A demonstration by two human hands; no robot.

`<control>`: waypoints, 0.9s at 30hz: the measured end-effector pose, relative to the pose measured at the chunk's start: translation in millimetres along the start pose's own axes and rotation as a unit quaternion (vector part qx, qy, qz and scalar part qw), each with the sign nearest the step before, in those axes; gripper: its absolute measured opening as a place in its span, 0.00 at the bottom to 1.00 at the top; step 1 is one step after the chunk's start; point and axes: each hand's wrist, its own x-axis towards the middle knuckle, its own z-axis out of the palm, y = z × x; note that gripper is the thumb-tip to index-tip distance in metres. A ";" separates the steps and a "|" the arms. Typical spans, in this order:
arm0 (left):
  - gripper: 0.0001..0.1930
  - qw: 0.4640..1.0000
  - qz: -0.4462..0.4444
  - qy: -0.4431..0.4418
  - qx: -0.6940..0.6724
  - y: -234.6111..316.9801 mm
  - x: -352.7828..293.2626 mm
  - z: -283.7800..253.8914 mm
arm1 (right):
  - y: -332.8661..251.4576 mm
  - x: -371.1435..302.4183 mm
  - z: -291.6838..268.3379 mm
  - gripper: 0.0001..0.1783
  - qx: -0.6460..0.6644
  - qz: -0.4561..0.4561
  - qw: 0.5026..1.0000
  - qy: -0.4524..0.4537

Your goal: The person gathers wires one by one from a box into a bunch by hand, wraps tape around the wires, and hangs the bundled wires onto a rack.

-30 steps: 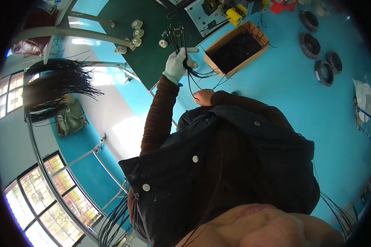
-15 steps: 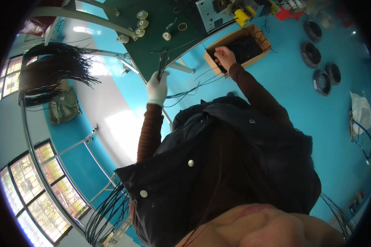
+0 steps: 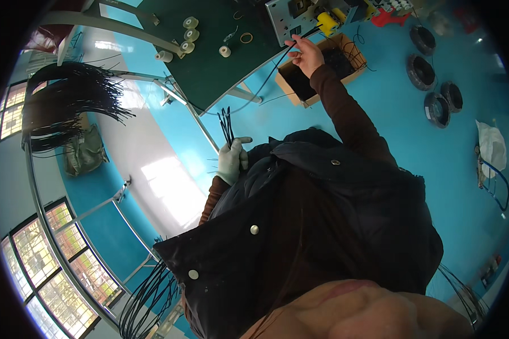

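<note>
My left hand [image 3: 231,160], in a pale glove, is closed around a small bunch of black cables [image 3: 226,125] close to the front of my jacket. Their ends stick up above the fingers. Bare and raised, my right hand [image 3: 308,58] pinches one black cable [image 3: 273,72] by its end, at the front of a metal-plated machine [image 3: 285,21] with yellow parts. From there the cable curves down and left past the table corner. Just below my right hand stands a cardboard box [image 3: 300,97] with dark contents.
A green-topped table [image 3: 209,73] carries several thread-like spools [image 3: 191,35] and a small ring [image 3: 246,38]. Black cable bundles hang over a metal rail [image 3: 68,101] at left. Several dark coils [image 3: 422,40] lie on the blue floor at right, near a white bag [image 3: 492,144].
My left hand has drawn back toward my body with its cables. Out of the box, my right hand has risen to the machine, a cable now visible in its fingers.
</note>
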 end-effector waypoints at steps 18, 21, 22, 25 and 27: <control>0.18 0.995 -0.074 -0.074 -0.004 9.2 11.6 1.6 | -0.6 11.0 -5.9 0.15 -0.252 -0.049 0.957 0.134; 0.18 0.997 -0.044 -0.068 0.003 8.2 12.2 1.8 | 10.6 8.8 -8.5 0.16 -0.343 -0.041 0.934 0.090; 0.18 0.997 -0.044 -0.065 0.002 9.4 11.8 1.1 | 17.4 4.6 -3.2 0.15 -0.351 -0.044 0.931 0.087; 0.18 0.997 -0.003 -0.063 0.032 20.5 17.1 1.0 | 39.8 -10.6 8.1 0.15 -0.346 -0.032 0.935 0.072; 0.18 0.997 0.022 -0.022 0.074 31.7 25.6 2.2 | 60.2 -33.0 14.5 0.17 -0.372 -0.057 0.926 0.040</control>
